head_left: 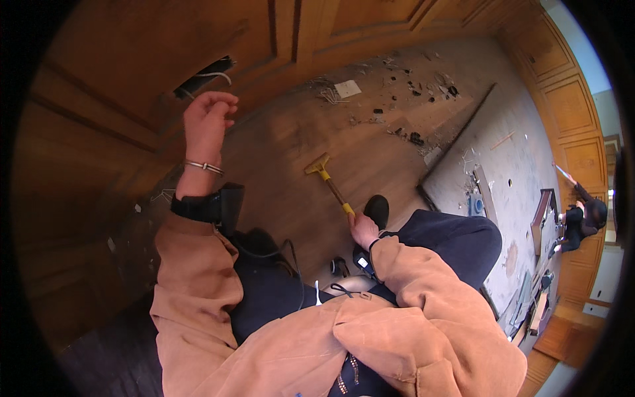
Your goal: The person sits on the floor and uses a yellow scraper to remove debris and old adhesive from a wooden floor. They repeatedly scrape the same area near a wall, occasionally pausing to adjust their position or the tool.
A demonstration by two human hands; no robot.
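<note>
My left hand (pixel 209 116), with a metal bracelet on its wrist, is raised beside a rectangular cutout (pixel 203 77) in the wood paneling. Its fingers are curled; whether they pinch anything is not visible. A pale cable (pixel 216 75) loops out of the cutout just above the hand, and another strand runs close to its knuckles. My right hand (pixel 364 231) grips the lower end of a long-handled scraper (pixel 335 187) with a yellow head and yellow grip. The scraper's head points up and left, over the brown floor.
Debris and a pale square plate (pixel 348 89) litter the floor along the paneling. A large grey board (pixel 496 149) lies to the right, with wood strips and a blue object on it. Beyond it another person (pixel 585 213) reaches toward the far paneled wall. My dark shoe (pixel 377 211) is near the scraper.
</note>
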